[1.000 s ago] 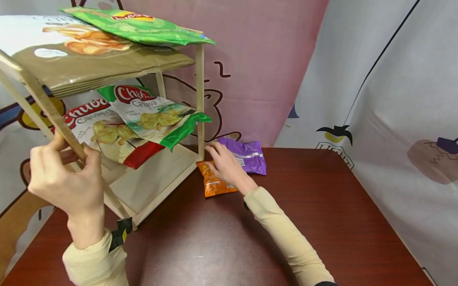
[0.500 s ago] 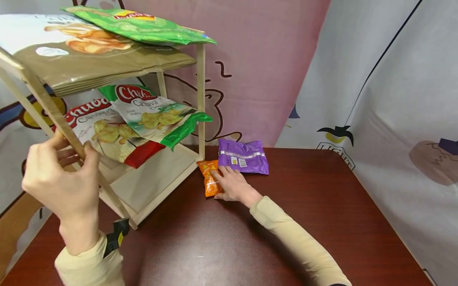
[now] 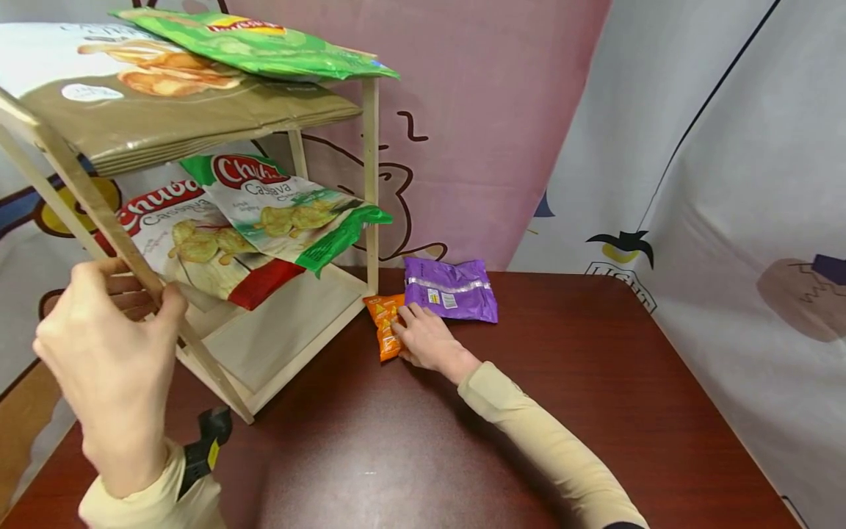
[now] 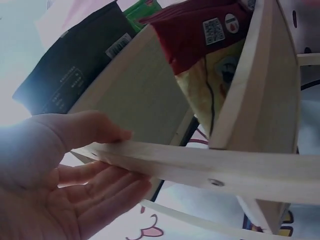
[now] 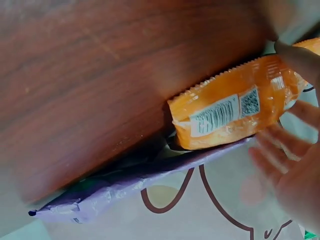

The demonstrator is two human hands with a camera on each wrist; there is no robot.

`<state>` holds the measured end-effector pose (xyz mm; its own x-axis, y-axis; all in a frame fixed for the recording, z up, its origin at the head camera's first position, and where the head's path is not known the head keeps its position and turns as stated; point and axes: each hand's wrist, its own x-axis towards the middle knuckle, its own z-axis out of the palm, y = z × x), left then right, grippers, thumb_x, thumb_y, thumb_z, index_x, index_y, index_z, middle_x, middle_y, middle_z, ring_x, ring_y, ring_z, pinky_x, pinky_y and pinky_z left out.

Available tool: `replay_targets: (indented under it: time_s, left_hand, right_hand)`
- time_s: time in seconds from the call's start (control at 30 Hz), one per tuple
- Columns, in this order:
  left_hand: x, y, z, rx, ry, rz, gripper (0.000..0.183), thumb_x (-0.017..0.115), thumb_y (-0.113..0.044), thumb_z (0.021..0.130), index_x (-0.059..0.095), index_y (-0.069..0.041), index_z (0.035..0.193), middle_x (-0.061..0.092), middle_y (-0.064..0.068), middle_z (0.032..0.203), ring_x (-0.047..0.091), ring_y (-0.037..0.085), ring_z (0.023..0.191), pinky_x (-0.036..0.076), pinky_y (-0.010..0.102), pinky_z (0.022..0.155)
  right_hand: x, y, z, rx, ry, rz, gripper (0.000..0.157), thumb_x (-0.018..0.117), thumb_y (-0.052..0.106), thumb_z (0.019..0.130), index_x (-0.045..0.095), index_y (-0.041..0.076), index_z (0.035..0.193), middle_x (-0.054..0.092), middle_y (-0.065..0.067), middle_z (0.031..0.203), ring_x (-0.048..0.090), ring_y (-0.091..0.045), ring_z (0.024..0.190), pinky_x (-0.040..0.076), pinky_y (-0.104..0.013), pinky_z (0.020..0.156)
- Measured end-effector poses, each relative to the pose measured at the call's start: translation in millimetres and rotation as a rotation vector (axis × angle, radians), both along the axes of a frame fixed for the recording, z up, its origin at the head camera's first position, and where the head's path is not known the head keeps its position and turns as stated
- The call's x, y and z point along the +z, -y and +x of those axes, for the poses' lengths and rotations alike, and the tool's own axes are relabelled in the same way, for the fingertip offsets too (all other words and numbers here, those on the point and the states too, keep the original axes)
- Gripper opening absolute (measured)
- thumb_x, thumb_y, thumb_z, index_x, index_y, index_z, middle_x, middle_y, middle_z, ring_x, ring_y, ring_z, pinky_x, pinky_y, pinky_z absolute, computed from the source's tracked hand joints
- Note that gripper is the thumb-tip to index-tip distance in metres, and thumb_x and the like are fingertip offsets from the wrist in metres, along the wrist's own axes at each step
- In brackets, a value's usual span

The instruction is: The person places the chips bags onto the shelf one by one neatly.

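Note:
My left hand (image 3: 109,360) grips a slanting front post (image 3: 99,209) of the wooden rack (image 3: 284,330), thumb on one side and fingers on the other. The left wrist view shows the same wooden post (image 4: 250,167) between thumb and fingers. On the table by the rack's far corner, my right hand (image 3: 429,339) holds a small orange snack bag (image 3: 385,327) at its right side. In the right wrist view the thumb and fingers straddle the crinkled orange bag (image 5: 225,110), its barcode showing. A purple snack bag (image 3: 449,286) lies just behind that hand.
Two Chuba cassava chip bags (image 3: 277,209) lean inside the rack, one overlapping the other. A large brown-and-white chip bag (image 3: 218,117) and a green bag (image 3: 277,55) lie on its top. Printed cloth (image 3: 476,147) hangs behind the brown table (image 3: 562,353).
My right hand has drawn back from over the orange and purple bags, uncovering both, and its fingers have closed at the orange bag's right side. My left hand has slid slightly down and left.

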<state>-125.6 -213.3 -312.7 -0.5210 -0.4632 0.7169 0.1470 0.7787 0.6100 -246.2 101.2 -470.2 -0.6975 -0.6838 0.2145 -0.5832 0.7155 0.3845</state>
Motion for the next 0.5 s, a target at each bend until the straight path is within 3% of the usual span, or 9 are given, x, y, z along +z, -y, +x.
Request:
replay_targets:
  time_s: [0.13, 0.3, 0.5]
  left_hand:
    - [-2.1, 1.3, -4.0, 0.0, -0.026, 0.007, 0.036, 0.062, -0.016, 0.074, 0.063, 0.003, 0.105, 0.071, 0.024, 0.081, 0.023, -0.037, 0.07, 0.033, 0.042, 0.066]
    - [-4.1, 1.5, -5.5, 0.002, -0.04, 0.018, 0.036, 0.062, -0.016, 0.073, 0.063, 0.003, 0.104, 0.071, 0.025, 0.079, 0.023, -0.037, 0.07, 0.035, 0.047, 0.07]
    - [-6.2, 1.6, -6.5, 0.007, -0.053, 0.018, 0.036, 0.062, -0.015, 0.072, 0.064, 0.003, 0.104, 0.071, 0.026, 0.079, 0.024, -0.037, 0.071, 0.036, 0.049, 0.073]
  right_hand:
    - [-1.6, -0.5, -1.7, 0.079, -0.027, -0.004, 0.033, 0.075, 0.031, 0.073, 0.064, 0.01, 0.098, 0.061, -0.005, 0.103, 0.056, -0.022, 0.094, 0.051, -0.031, 0.075]
    - [-1.0, 0.8, -2.6, 0.106, -0.043, -0.003, 0.021, 0.071, 0.025, 0.078, 0.065, 0.014, 0.095, 0.064, -0.003, 0.092, 0.06, -0.021, 0.084, 0.052, -0.031, 0.064]
    - [-0.6, -2.2, -1.0, 0.121, -0.043, -0.103, 0.015, 0.07, 0.019, 0.079, 0.066, 0.016, 0.093, 0.065, -0.002, 0.088, 0.062, -0.02, 0.079, 0.051, -0.033, 0.057]
